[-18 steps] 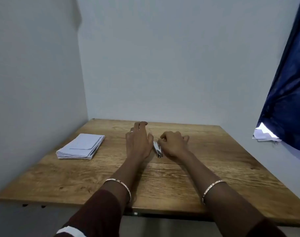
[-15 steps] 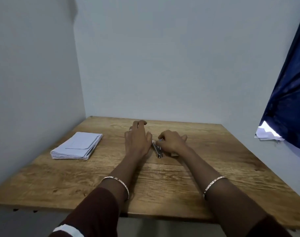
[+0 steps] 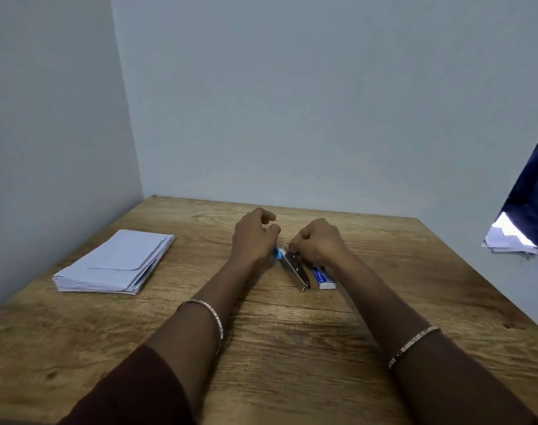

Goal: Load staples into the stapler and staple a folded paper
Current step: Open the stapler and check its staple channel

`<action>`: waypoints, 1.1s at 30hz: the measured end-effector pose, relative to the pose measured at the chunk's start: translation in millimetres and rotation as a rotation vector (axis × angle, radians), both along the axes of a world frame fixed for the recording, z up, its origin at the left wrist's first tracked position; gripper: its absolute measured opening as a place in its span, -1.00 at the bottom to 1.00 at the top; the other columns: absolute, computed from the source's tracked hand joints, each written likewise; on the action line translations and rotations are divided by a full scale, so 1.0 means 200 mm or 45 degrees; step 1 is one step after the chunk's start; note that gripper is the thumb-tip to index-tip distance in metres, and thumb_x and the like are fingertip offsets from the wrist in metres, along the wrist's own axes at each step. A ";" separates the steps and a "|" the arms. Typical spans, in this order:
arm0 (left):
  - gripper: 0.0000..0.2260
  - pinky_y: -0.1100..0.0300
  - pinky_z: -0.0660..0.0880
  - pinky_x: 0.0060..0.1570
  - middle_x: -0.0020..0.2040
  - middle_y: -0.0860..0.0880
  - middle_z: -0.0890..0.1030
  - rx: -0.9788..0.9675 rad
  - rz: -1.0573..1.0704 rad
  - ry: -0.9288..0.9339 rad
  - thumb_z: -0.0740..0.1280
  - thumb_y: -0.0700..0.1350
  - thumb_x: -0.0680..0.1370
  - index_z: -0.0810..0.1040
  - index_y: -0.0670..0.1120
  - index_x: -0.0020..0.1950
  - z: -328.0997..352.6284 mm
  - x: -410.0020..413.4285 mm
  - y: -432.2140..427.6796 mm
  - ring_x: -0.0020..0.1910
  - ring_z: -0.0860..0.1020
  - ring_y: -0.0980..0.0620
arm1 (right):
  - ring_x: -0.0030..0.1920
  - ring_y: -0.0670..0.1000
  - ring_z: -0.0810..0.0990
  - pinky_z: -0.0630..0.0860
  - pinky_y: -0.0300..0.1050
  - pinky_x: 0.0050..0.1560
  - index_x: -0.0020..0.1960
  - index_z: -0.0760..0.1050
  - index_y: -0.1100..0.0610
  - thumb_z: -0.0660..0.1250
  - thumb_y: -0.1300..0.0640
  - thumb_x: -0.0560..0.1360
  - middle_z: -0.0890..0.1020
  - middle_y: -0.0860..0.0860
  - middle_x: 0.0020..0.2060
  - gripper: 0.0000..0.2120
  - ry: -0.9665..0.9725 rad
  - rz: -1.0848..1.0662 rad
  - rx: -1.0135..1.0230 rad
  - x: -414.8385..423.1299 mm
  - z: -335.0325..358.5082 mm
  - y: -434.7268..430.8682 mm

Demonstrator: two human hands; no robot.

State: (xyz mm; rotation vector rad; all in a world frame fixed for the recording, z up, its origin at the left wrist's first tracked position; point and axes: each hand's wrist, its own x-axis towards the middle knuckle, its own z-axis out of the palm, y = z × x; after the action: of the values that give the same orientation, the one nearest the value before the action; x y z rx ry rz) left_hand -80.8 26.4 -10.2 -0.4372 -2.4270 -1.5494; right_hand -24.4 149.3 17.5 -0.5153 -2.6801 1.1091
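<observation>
Two hands meet over the stapler at mid-table, loading not yet finished.

Both forearms reach across the bare wooden table (image 3: 292,348). The right hand (image 3: 318,243) is curled shut, pinching the stapler (image 3: 295,268) at its far end, probably to steady it; the left hand (image 3: 254,237) hangs loosely curled beside the blue tip, whether touching I cannot tell. The staple box (image 3: 323,277) lies just right. Folded papers (image 3: 117,262) wait well left, unobstructed.

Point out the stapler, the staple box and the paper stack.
stapler (image 3: 296,269), head view, middle of its metal top.
staple box (image 3: 323,278), head view, its blue top face.
paper stack (image 3: 120,260), head view, top sheet.
</observation>
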 end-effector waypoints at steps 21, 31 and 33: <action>-0.82 0.12 0.62 -0.25 -0.20 0.00 0.70 0.500 -0.455 -0.351 0.27 -0.05 0.66 0.56 -0.15 0.07 0.01 0.08 0.09 -0.28 0.70 0.14 | -0.21 -0.18 0.66 0.59 -0.31 -0.17 -0.04 0.70 0.14 0.43 0.13 0.53 0.68 -0.11 -0.25 -0.90 0.881 -0.234 -0.262 -0.01 -0.05 0.01; -0.76 0.22 0.47 -0.43 -0.27 0.00 0.68 0.532 -0.464 -0.343 0.23 -0.02 0.67 0.62 -0.12 0.04 0.04 0.03 0.02 -0.37 0.61 0.10 | -0.03 -0.04 0.72 0.62 -0.25 -0.16 0.07 0.65 0.02 0.55 0.22 0.42 0.73 -0.01 -0.01 -0.74 0.702 0.405 -0.371 -0.03 -0.07 0.09; -0.76 0.23 0.42 -0.43 -0.33 0.01 0.66 0.478 -0.487 -0.338 0.25 -0.01 0.66 0.64 -0.09 -0.05 0.04 0.02 0.01 -0.42 0.58 0.11 | -0.08 0.00 0.72 0.65 -0.16 -0.10 0.02 0.63 0.01 0.61 0.22 0.34 0.73 -0.06 -0.05 -0.69 0.670 0.415 -0.310 -0.02 -0.06 0.12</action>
State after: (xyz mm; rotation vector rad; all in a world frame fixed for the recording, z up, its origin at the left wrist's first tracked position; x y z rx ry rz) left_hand -76.1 28.7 -3.2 -0.6854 -2.2395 -2.3012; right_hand -28.2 173.3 5.0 0.1790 -2.2206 1.4273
